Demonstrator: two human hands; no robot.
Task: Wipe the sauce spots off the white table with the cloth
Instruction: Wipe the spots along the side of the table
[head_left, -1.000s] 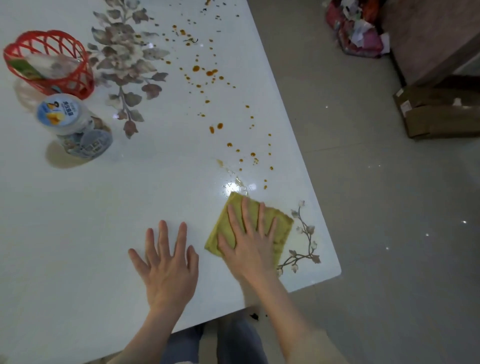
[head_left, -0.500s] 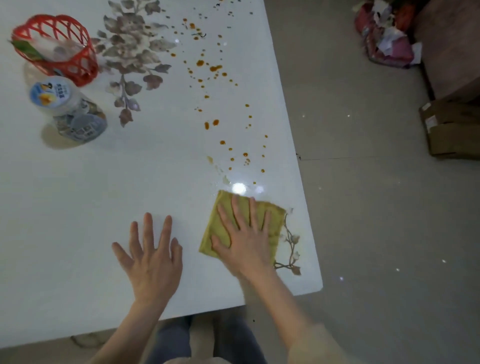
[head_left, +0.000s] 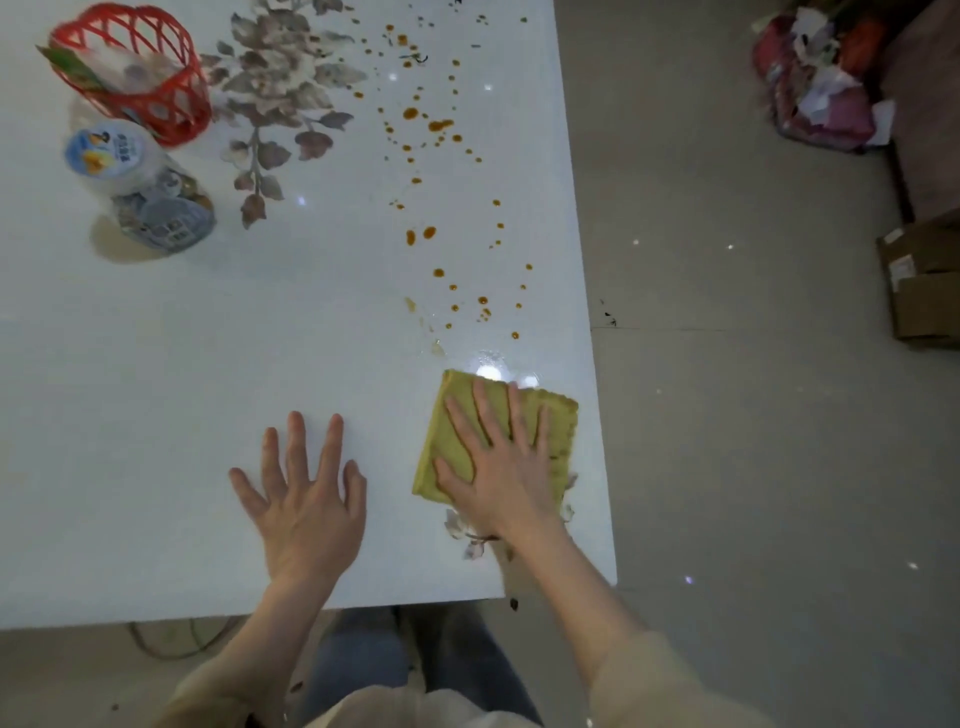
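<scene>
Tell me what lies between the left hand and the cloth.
Only bare white table separates left hand from cloth, seen in head view.

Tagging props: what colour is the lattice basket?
Red basket, open lattice walls; seen in the head view, the only one.

Room dim, light cool and flat. Glossy desk (head_left: 156, 395) throws back bright overhead glare spot just beyond cloth (head_left: 498, 431), smaller glints further up. Soft shadow pools beside bottle (head_left: 140, 192). Motion blur smears red basket (head_left: 130, 78). Wide lens bends desk edges. Tiny glints speckle grey floor (head_left: 753, 467); far corner murky.
</scene>
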